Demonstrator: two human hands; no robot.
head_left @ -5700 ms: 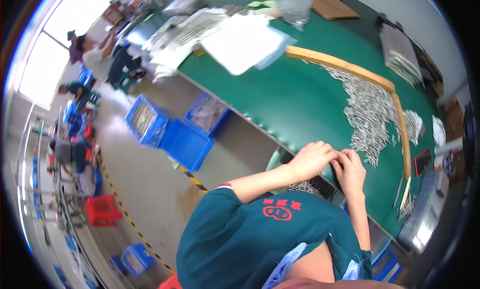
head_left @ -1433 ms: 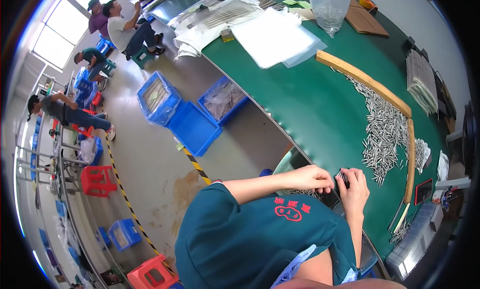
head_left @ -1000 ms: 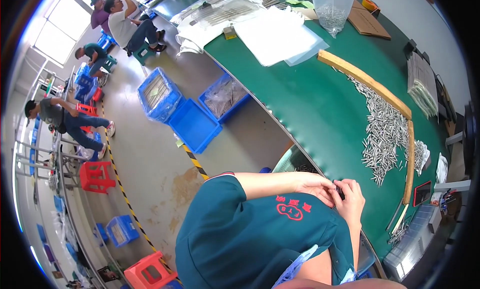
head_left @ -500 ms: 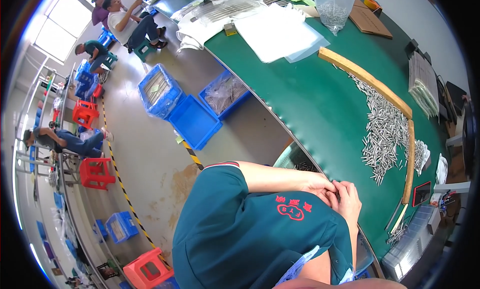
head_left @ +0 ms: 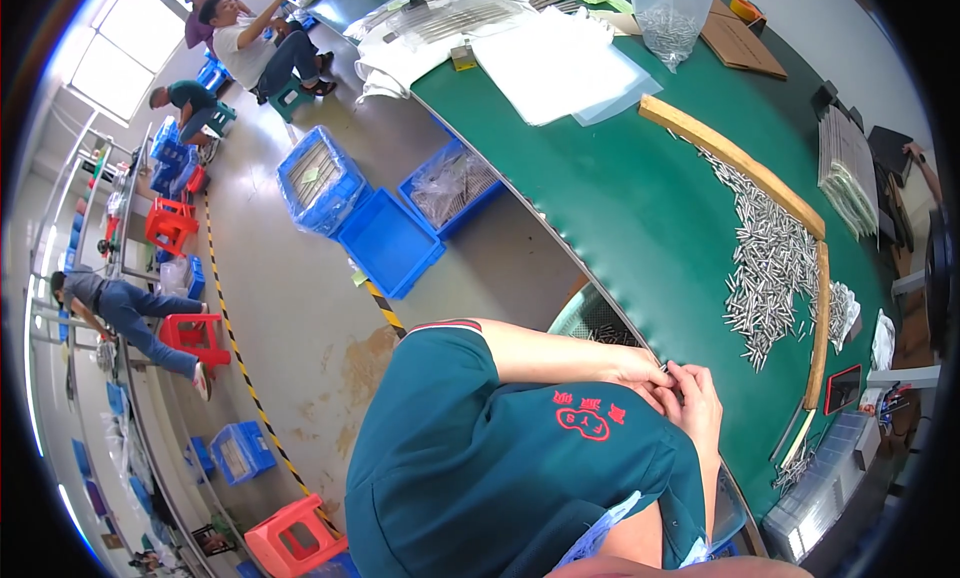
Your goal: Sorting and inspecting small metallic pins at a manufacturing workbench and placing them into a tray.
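My left hand and my right hand meet at the near edge of the green table, fingers bent and pinched together. A small metal pin seems to peek out at the left fingertips, mostly covered. What the right fingers pinch is hidden. Beyond them on the table lies a heap of short silvery metal pins, bordered by wooden strips. Below the table edge, beside my left forearm, sits a green mesh basket with dark small pieces inside.
White sheets and a clear bag of pins lie at the far end. Blue crates stand on the floor to the left, with red stools farther off. Several people are in the background. Clear plastic boxes line the right side.
My hands stay together at nearly the same spot, with a metallic glint now showing at the fingertips. A person at the left shelves has bent over, and a seated person's arm has risen.
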